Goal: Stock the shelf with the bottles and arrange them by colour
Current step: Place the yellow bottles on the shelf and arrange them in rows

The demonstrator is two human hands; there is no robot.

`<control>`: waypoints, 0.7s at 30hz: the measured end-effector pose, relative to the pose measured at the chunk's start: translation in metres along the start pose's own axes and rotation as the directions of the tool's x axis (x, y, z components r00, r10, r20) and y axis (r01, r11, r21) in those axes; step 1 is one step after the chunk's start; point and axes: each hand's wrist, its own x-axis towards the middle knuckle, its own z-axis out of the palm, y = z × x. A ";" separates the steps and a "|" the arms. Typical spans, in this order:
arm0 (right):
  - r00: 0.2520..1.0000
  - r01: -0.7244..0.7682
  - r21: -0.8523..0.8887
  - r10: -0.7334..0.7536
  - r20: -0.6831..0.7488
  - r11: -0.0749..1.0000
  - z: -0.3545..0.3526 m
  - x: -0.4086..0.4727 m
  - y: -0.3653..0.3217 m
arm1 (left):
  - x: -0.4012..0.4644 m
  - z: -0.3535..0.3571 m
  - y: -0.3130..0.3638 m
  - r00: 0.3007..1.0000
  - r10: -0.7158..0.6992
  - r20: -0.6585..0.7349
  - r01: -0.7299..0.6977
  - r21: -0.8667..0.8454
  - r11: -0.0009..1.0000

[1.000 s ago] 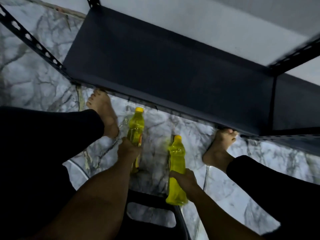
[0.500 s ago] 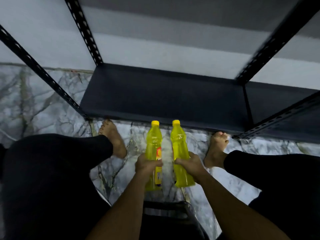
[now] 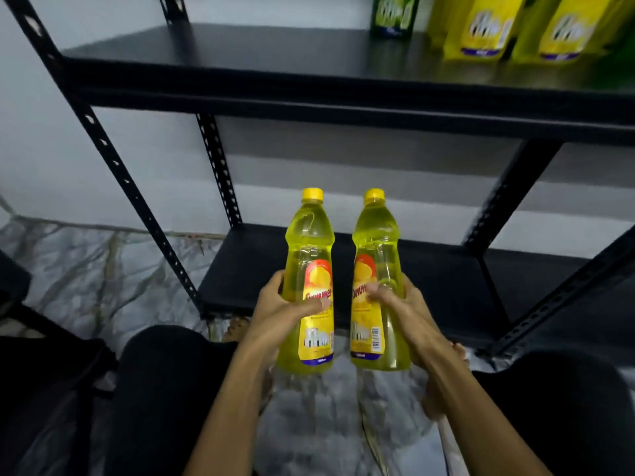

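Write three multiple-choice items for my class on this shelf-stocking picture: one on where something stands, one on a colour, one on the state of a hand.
1. Where do the bottles already stocked stand?
A. on the upper shelf, at its right end
B. on the lowest shelf
C. on the floor

2. What colour are the caps of the two held bottles?
A. red
B. yellow
C. white

3. What is the left hand doing?
A. hanging idle
B. pressing flat on the shelf
C. gripping a bottle

Answers: 1 A, the stocked bottles stand on the upper shelf at its right. 2 B, both the left bottle and right bottle have yellow caps. 3 C, the left hand is wrapped round the left bottle.
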 end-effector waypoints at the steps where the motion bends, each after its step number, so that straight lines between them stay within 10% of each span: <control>1: 0.999 0.032 -0.001 -0.032 0.016 1.000 0.003 -0.004 -0.010 | -0.005 -0.001 0.011 1.000 0.026 0.012 -0.026 -0.018 0.999; 21: 0.766 0.639 -0.028 -0.633 0.108 0.769 0.018 -0.003 -0.250 | 0.019 0.003 0.251 0.801 0.580 0.146 -0.556 -0.177 0.812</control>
